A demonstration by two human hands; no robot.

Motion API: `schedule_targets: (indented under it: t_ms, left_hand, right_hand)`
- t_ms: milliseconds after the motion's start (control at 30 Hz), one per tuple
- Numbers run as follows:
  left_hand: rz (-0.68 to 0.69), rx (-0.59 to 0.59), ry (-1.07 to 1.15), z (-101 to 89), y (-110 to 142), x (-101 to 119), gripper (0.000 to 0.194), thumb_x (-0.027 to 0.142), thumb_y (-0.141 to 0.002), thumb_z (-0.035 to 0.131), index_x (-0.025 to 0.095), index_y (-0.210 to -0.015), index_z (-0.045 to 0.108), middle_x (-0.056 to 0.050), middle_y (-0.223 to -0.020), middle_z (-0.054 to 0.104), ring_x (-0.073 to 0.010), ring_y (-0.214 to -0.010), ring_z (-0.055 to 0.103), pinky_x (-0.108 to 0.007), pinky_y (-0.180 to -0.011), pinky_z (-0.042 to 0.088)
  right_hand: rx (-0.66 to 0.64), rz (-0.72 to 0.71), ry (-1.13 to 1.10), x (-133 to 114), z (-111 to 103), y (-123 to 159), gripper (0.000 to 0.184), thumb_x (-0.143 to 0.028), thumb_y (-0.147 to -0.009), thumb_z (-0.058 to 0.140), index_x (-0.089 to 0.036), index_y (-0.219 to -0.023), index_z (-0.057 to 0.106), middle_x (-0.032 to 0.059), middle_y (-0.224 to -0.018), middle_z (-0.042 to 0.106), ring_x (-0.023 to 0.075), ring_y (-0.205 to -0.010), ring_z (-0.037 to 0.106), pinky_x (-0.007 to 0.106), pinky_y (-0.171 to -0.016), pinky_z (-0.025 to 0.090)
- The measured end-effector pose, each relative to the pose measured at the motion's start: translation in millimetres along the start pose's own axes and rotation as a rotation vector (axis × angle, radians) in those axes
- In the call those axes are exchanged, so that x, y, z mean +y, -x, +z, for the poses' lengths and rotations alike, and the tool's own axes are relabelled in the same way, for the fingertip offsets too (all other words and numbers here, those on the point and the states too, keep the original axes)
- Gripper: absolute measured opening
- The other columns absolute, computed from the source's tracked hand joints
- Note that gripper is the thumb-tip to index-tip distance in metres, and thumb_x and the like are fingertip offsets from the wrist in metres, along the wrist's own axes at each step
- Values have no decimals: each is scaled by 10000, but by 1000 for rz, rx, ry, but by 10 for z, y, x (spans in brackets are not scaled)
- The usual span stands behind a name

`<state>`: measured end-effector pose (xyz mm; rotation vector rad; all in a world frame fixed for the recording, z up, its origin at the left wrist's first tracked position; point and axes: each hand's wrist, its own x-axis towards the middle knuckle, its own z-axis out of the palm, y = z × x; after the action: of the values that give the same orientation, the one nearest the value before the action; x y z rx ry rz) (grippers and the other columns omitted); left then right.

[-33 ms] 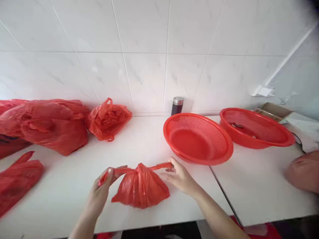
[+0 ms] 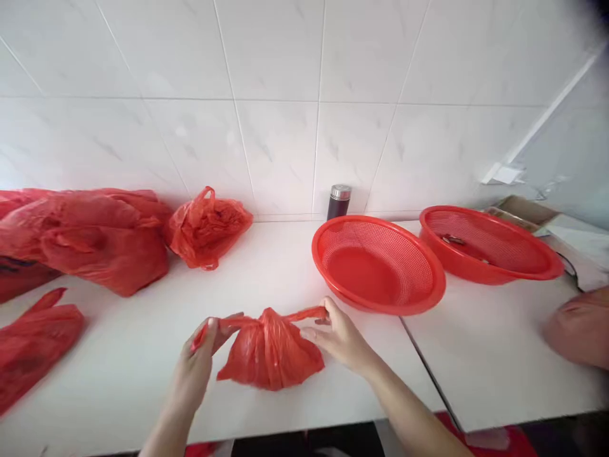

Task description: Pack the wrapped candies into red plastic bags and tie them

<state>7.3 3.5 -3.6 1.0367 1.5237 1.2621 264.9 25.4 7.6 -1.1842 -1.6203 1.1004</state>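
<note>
Both hands grip one small red plastic bag point(image 2: 271, 352), which lies on the white counter point(image 2: 118, 355) near its front edge; the left hand point(image 2: 197, 362) is closed on the left handle of the bag, pinching it between thumb and fingers, and the right hand point(image 2: 340, 339) is closed in the same way on the right handle; the two handles are pulled outward to the sides, so the body of the bag hangs and bunches between the two grips, with its bottom touching the counter. Just beyond the right grip stands a round red colander point(image 2: 380, 304), its rim very near the fingers of that hand; further to the right of it sits a second red basket point(image 2: 490, 273), and behind the first one, against the tiled wall, stands a dark flask point(image 2: 338, 202) with a metal cap. Well away to the left of the left grip lie more red bags: a tied one point(image 2: 207, 228) near the wall, a big heap point(image 2: 90, 241) beside it, and a flat one point(image 2: 33, 343) at the counter edge. Far to the right of the right grip, at the picture edge, is a blurred part of another person point(image 2: 580, 333).
</note>
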Motion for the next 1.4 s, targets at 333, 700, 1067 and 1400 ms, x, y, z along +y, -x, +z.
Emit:
schedule_targets:
  t_ms: [333,700,1067,1400]
  left_hand:
    - [98,138,-425,504,-63,-227,340,538,-928,332,272,-849,528,18,-716,648,-187,-634,579,-290,-624,432]
    - [128,-11,-801,366,-542,-212,294,412,-926,311,283,-803,544,5,-622,593,-189,-564,518,-264,-570,354]
    - [123,-15,-1067,469,-718,-326,317,403,-920,303,284,-867,591,-55,-842,705,-259,-710,604,-317,-598,322]
    - [130,2,-935,489,-612,-266,467,516,-949,215,263,-1056,593,-72,-951,714,-275,-886,653,-356,-703,444]
  right_hand:
    - [102,20,288,330,589,-96,180,-279,-831,505,-261,-891,335,-18,-798,602,195,-693,594,310,-635,436]
    - [153,-69,389,737,349,-315,114,-174,-825,419,-254,-865,348,-37,-702,578,163,-613,565,245,-554,404]
    - [189,-123,711,918,423,-415,113,-107,-843,469,-214,-848,434,42,-780,613,210,-745,563,321,-708,359]
    - [175,-42,622,634,362,-364,203,-364,-868,559,-234,-980,451,0,-840,657,197,-759,616,312,-706,426]
